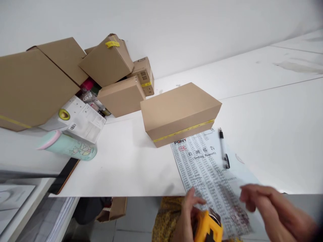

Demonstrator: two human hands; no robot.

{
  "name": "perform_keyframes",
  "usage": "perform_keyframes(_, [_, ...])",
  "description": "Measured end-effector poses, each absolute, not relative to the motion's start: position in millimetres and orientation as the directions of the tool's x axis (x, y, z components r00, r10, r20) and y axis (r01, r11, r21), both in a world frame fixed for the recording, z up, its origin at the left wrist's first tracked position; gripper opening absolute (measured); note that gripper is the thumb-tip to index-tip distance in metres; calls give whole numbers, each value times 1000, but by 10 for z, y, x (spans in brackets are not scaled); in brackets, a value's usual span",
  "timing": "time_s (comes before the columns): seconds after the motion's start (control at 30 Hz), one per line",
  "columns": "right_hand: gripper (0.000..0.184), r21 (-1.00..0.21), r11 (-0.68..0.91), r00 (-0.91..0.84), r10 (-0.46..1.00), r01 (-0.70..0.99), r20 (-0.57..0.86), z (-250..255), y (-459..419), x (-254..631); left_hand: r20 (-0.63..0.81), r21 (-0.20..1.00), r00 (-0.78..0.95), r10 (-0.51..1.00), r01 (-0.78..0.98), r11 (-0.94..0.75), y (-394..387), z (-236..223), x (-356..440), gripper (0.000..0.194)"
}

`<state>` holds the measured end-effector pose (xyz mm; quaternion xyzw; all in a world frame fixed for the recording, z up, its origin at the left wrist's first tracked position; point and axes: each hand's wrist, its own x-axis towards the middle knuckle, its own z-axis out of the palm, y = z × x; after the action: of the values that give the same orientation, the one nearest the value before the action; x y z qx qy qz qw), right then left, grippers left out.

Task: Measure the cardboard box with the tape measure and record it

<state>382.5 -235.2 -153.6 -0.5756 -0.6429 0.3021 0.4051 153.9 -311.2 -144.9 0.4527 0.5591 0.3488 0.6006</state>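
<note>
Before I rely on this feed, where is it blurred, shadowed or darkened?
Head view: the right hand is softly blurred; head view: the testing report has a legible title but smeared lower print; head view: a faint shadow falls on the white table near the left hand; head view: the picture's right corners darken.

The left hand holds a yellow tape measure; the right hand is near the report.

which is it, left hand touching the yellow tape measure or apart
Touching. The head view shows the left hand curled against the side of the yellow tape measure.
</note>
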Motion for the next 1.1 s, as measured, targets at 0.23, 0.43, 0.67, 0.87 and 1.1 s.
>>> perform_keyframes(0.23, [40, -538, -45, 36, 999, 842, -28, -1377, -1050, 3742, 131, 594, 3, 991, 800, -81, -2495, -1234, 1268, 98])
perform_keyframes(0.43, [28, -445, 148, -173, 985, 883, -16, -1446, -744, 3714, 180, 263, 83, 980, 956, -129, -1907, -1369, 1130, 81])
perform_keyframes(0.67, [33, -989, 60, -72, 996, 138, 51, -1220, -1092, 4242, 335, 97, 178, 925, 970, -222, -1780, -1430, 1153, 57])
perform_keyframes(0.87, [30, -956, 276, 116, 951, 98, 286, -1087, -1181, 4106, 221, 23, 555, 802, 819, -573, -1833, -1348, 1804, 70])
perform_keyframes(1.1, [56, -993, -58, -348, 933, 98, -89, -1238, -794, 3850, -16, 80, 619, 785, 784, -616, -1549, -1300, 1958, 87])
